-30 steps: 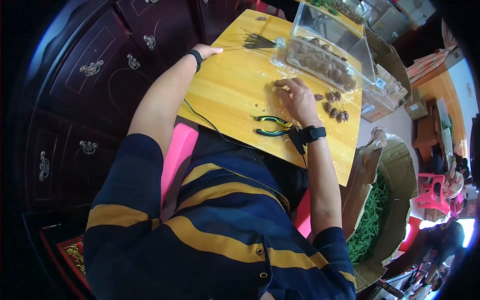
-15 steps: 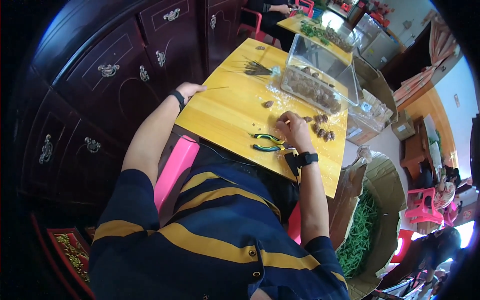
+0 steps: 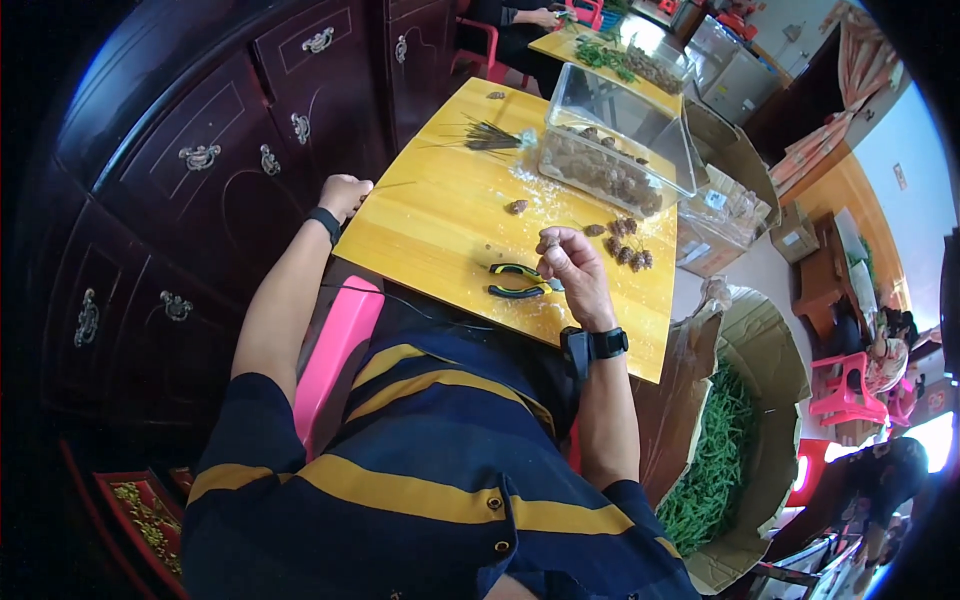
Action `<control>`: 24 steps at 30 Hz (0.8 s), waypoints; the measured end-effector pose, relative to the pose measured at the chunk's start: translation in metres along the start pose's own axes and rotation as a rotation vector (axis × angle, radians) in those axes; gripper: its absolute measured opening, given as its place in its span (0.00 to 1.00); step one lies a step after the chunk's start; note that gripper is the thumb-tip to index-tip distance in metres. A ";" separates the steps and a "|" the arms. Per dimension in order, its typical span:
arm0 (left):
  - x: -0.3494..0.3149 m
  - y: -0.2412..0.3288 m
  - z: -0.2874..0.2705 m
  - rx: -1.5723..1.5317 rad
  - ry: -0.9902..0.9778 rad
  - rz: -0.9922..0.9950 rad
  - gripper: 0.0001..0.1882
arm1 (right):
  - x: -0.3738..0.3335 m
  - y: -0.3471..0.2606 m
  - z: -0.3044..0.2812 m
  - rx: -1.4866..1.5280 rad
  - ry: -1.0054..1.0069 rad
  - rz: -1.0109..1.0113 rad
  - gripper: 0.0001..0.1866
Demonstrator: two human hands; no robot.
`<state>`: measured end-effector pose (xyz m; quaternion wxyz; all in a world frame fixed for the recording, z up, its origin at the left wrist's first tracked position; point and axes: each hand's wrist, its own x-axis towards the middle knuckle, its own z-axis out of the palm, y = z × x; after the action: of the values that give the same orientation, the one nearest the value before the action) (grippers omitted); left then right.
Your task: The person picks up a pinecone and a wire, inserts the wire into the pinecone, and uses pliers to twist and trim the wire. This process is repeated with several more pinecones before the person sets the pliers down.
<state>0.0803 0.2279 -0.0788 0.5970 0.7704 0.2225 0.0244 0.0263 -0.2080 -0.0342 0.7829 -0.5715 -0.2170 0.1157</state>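
Observation:
My left hand [image 3: 345, 197] is closed at the table's left edge, and a thin dark wire [image 3: 388, 186] sticks out of it over the wood. Above the table's near right part, my right hand [image 3: 577, 272] is raised with its fingers pinched on a small brown pine cone [image 3: 551, 240], mostly covered by the fingers. Beside that hand lie pliers [image 3: 513, 291] with black and yellow handles. A single pine cone [image 3: 516, 207] rests farther up the table. To the right of my right hand sits a group of wired pine cones [image 3: 628, 258].
On the yellow table [image 3: 420, 222] stands a clear plastic bin [image 3: 612, 103] of pine cones. A bundle of dark wires [image 3: 490, 136] lies left of it. At right, a cardboard box [image 3: 783, 375] holds green sprigs [image 3: 712, 455]. Dark cabinets [image 3: 220, 110] stand at left.
My right hand has lifted from the tabletop and turned, bringing up a pine cone in its fingers. My left hand still grips the wire. The whole view has shifted slightly.

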 end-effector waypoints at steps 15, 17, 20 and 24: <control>-0.179 0.086 0.130 -0.219 -0.458 0.418 0.09 | -0.002 0.004 0.009 0.004 -0.028 -0.017 0.19; -0.181 0.070 0.146 -0.104 -0.326 0.590 0.08 | -0.002 0.005 0.009 -0.013 -0.016 -0.007 0.19; -0.184 0.063 0.153 -0.045 -0.232 0.665 0.08 | -0.002 0.004 0.008 -0.029 0.005 0.014 0.18; -0.187 0.057 0.156 -0.065 -0.191 0.644 0.07 | -0.003 0.005 0.009 -0.021 0.016 0.002 0.16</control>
<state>-0.0228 0.0061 -0.0275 0.6009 0.7806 -0.0904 0.1465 0.0201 -0.1996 -0.0376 0.7783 -0.5809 -0.2115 0.1095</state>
